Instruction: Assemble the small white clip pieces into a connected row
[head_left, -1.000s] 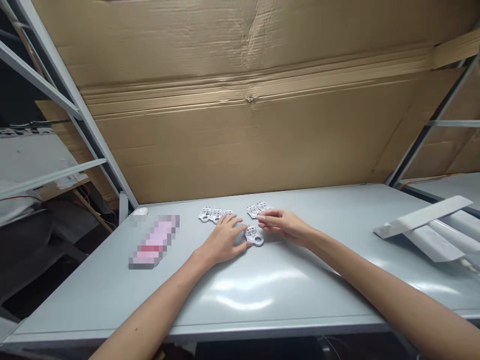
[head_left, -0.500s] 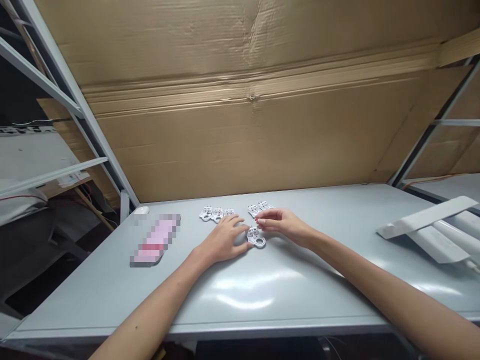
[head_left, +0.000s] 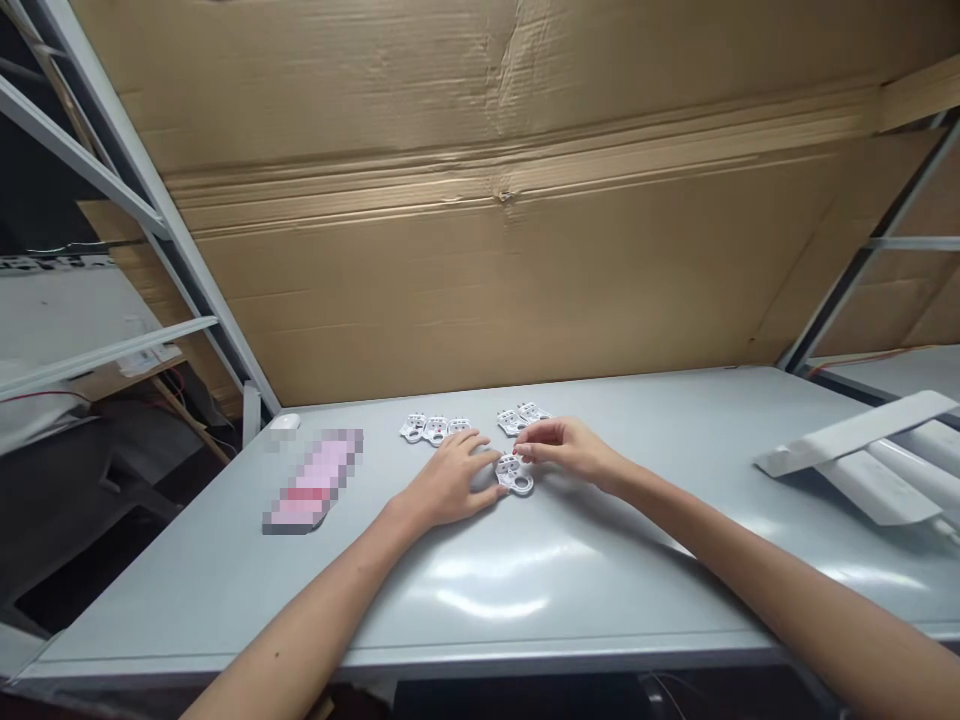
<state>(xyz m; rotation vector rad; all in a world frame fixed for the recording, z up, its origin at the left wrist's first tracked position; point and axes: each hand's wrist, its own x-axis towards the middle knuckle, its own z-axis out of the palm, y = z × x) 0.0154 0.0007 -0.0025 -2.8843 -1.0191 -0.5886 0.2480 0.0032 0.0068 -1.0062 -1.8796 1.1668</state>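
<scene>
On pale gray table (head_left: pixel 592 590), near frame centre, steadying white ring-ended part (head_left: pixel 507 467) between thumb and forefinger of left hand (head_left: pixel 448 482); pinching small red piece (head_left: pixel 515 451) in right hand (head_left: pixel 567 447), just lowered to the part's upper edge, so apparently nearing contact; similar white parts (head_left: pixel 438 425) behind.

Red bit (head_left: pixel 515 451) now lower, at the 12 o'clock of the white piece (head_left: pixel 514 476).

No red visible at the right hand (head_left: pixel 566 447) a second ago; half a second ago, seen higher, by the fingertips (head_left: pixel 523 450). Since dropped toward 6 o'clock, to the piece's upper edge (touching or just above, cannot tell).
</scene>
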